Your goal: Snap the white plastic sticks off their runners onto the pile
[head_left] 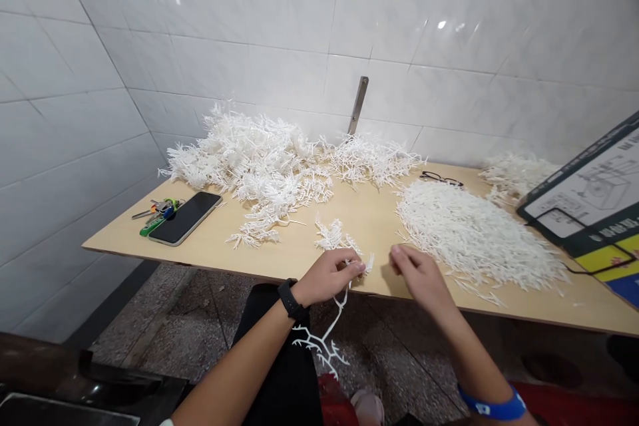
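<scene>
My left hand (332, 274), with a black watch on its wrist, is closed on a white branched plastic sprue (327, 333). One branching end hangs below the table edge, and small prongs stick out past my fingertips. My right hand (419, 276) is apart from it, over the table's front edge, thumb and fingers pressed together; whatever they may hold is hidden. Just beyond my left hand lies a small cluster of white branched pieces (334, 236). Right of my right hand spreads a wide heap of short white plastic pieces (474, 229).
A large pile of white branched sprues (254, 153) lies at the back left. A phone (186, 217) and keys (162, 210) rest at the left. Eyeglasses (442, 178) lie behind the heap. A printed box (599, 200) leans at the right. A metal bracket (358, 106) stands by the wall.
</scene>
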Demonstrator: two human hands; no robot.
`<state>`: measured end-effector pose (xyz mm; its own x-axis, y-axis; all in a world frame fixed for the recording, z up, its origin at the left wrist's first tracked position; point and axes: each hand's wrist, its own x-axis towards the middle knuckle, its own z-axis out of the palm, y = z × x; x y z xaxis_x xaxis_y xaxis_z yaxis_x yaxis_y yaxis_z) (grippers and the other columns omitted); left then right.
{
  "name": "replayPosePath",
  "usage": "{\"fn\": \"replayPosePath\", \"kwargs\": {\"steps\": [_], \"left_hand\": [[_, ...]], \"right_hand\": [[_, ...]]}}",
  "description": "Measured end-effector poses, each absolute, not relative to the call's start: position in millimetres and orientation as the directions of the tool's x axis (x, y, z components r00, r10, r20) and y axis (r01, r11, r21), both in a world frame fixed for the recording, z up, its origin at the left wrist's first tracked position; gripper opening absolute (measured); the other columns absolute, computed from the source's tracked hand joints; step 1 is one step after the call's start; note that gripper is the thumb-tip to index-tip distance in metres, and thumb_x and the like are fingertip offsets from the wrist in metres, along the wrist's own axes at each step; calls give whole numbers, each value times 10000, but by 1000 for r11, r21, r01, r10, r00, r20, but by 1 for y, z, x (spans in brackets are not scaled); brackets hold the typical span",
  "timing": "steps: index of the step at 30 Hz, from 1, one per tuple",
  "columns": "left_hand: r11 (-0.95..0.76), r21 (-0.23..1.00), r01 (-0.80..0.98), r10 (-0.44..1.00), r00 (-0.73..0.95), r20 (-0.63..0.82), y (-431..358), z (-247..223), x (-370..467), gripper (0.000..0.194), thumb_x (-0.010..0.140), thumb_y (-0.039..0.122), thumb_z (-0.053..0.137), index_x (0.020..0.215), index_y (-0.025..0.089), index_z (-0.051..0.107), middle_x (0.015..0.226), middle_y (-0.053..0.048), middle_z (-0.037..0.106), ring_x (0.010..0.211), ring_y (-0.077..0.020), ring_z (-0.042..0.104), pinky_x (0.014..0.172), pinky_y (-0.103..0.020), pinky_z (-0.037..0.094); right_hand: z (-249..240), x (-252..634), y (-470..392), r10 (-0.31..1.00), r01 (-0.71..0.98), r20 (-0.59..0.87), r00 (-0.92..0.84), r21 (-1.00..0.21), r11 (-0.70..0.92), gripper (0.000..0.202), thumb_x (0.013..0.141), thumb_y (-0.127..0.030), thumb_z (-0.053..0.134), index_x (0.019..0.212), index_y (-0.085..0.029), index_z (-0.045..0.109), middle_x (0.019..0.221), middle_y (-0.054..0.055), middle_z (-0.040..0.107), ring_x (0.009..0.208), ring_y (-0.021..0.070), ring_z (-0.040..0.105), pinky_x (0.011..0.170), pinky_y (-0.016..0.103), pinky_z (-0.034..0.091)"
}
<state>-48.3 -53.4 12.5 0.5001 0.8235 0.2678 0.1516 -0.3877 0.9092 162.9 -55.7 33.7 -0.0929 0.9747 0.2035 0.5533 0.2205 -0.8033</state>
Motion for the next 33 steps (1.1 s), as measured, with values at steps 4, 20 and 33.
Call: {"fn": "replayPosePath", "kwargs": {"steps": [4, 20, 33], "left_hand": [[-426, 875, 230, 837, 468, 284, -55, 12, -43, 309, 905, 400, 458, 768, 151, 580, 756, -22, 578, 752, -137, 516, 701, -236, 381], [-591, 692, 414, 787, 486, 381, -56, 12, -25, 313, 935, 302, 363, 658, 180, 440, 683, -20, 499, 715, -153, 455, 707, -270, 347], [-535, 750, 388, 828, 417, 374, -40, 9, -23, 295, 917, 280, 373, 638, 184, 368, 651, 4, 435, 678, -139, 423, 637, -264, 325]], "right_hand": [[37, 144, -72, 951, 608, 57, -304, -757, 240, 389, 875, -520, 469, 678, -188, 515, 589, -29, 459, 583, 135, 434, 557, 250, 319], [11, 127, -66, 960, 657, 268, 80, -738, 151, 557, 888, -577, 365, 500, -191, 473, 464, 8, 489, 476, 141, 436, 482, 256, 300], [15, 109, -44, 929, 781, 345, 132, -614, 117, 515, 903, -498, 346, 499, -203, 470, 482, 31, 536, 484, 151, 430, 504, 286, 250]]}}
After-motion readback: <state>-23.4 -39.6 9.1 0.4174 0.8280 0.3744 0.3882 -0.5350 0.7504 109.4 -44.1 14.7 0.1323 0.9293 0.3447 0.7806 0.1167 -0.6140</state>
